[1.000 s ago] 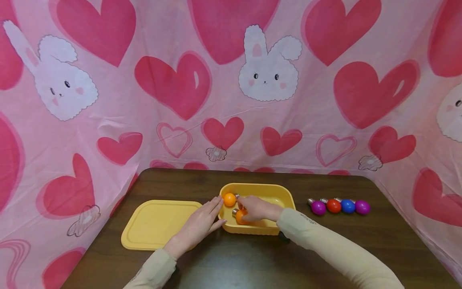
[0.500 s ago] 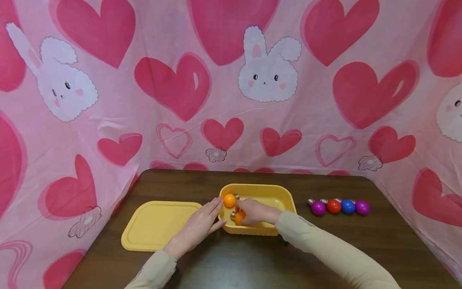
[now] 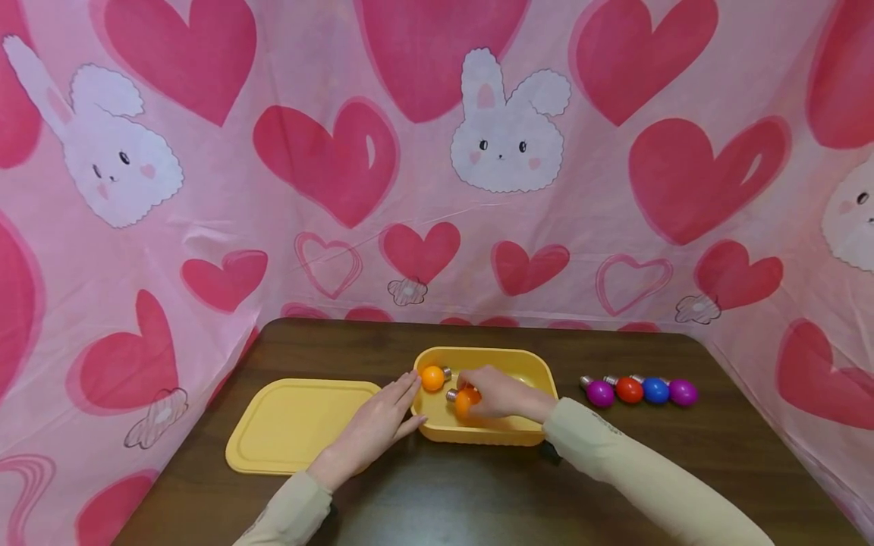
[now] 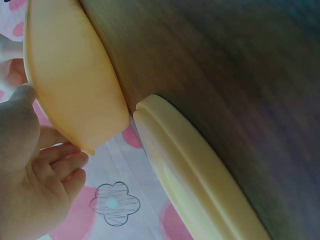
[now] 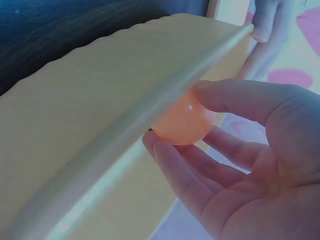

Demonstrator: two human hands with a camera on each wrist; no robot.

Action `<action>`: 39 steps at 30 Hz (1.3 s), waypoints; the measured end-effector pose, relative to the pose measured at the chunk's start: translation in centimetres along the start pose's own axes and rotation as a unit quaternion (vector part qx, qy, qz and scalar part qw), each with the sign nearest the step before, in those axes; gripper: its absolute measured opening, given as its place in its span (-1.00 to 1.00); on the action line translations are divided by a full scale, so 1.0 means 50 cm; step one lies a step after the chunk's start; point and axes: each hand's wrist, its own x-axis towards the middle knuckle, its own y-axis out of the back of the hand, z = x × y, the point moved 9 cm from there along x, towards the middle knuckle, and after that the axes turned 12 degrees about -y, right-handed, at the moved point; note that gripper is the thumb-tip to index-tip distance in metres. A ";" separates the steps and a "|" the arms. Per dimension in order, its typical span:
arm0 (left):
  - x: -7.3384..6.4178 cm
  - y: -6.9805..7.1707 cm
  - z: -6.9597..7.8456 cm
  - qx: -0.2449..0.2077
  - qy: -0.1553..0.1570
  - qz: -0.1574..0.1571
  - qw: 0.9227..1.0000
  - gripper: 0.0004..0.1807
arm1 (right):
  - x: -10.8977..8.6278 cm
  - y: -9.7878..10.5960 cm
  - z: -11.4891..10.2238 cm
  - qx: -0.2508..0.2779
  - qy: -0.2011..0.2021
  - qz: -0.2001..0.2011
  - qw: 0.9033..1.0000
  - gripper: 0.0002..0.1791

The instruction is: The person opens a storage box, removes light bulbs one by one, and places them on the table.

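Observation:
Thumb and fingers of my right hand [image 3: 501, 390] pinch an orange light bulb [image 3: 466, 403] inside a yellow box [image 3: 478, 435]. The bulb's metal screw base points left in the head view. Seen from the right wrist, the orange bulb [image 5: 182, 122] sits between thumb and fingertips, right at the box's rim. A second orange bulb [image 3: 432, 378] lies in the box's back left corner. My left hand [image 3: 374, 418] touches the box's left end, its fingers extended along the rim and its thumb at the front corner. In the left wrist view, the fingertips rest against the box's rim [image 4: 54, 122].
A flat yellow lid [image 3: 293, 428] lies on the dark wooden table [image 3: 437, 493], left of the box. To the right stands a row of bulbs: a purple bulb [image 3: 600, 393], a red bulb [image 3: 630, 390], a blue bulb [image 3: 656, 390] and another purple bulb [image 3: 683, 392]. A pink heart-patterned cloth [image 3: 437, 189] hangs behind.
My right hand shifts slightly left, then back right, with the pinched orange bulb moving along with it. The left hand stays at the box's left end.

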 end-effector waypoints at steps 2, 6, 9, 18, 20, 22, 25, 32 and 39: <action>0.000 0.000 0.000 0.000 0.002 -0.001 1.000 -0.25 | -0.011 0.010 0.002 0.003 0.011 0.013 1.000 -0.70; -0.001 0.000 -0.002 -0.005 0.005 -0.004 1.000 -0.25 | -0.031 0.026 0.014 0.008 0.025 0.037 0.999 -0.69; -0.001 0.000 -0.002 -0.007 0.005 -0.007 1.000 -0.24 | -0.043 0.038 0.027 0.010 0.026 0.054 0.998 -0.69; -0.002 0.001 -0.008 -0.016 0.017 -0.013 1.000 -0.23 | -0.081 0.086 0.054 0.008 0.037 0.118 0.992 -0.70; -0.001 0.001 -0.007 -0.016 0.015 -0.012 1.000 -0.23 | -0.091 0.093 0.067 0.015 0.026 0.123 0.992 -0.71; 0.000 0.000 -0.004 -0.012 0.010 -0.010 1.000 -0.23 | -0.101 0.101 0.081 0.020 0.016 0.129 0.991 -0.70; 0.002 -0.002 -0.002 -0.006 0.004 -0.005 1.000 -0.23 | -0.116 0.111 0.106 0.032 -0.004 0.133 0.991 -0.68; 0.002 -0.004 -0.003 -0.002 0.003 -0.003 1.000 -0.23 | -0.153 0.140 0.152 0.036 -0.022 0.157 0.987 -0.64; 0.002 -0.002 -0.004 -0.008 0.006 -0.006 1.000 -0.23 | -0.202 0.169 0.184 0.013 0.007 0.227 0.974 -0.66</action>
